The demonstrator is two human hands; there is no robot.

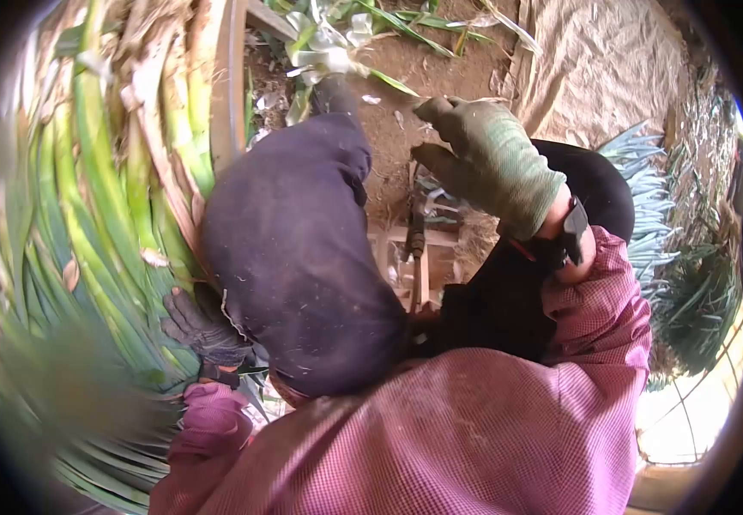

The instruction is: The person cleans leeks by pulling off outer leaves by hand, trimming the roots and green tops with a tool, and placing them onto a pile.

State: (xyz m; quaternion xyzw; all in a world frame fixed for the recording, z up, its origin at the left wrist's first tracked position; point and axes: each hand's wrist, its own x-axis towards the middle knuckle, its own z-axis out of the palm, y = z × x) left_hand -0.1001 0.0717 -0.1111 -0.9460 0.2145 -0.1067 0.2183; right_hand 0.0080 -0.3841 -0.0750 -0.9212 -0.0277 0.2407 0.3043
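My left hand (204, 330), in a dark grey glove, rests low on the left against a big heap of long green onions (88, 232). Its fingers lie spread over the green leaves, partly behind my left knee. My right hand (492, 159) wears a green knit glove and hovers over my right leg, thumb and fingers apart with a gap between them and nothing visible in it. Below its fingertips, between my legs, stands a dark rod-like tool (417, 232) beside a wooden slat (424, 275).
Stripped leaves and pale peelings (329, 56) litter the dirt floor (389, 129) ahead. A wooden post (228, 77) edges the heap. At right lie a crumpled brown sheet (603, 69), bluish-green leaf tops (646, 197) and a darker green bundle (697, 300).
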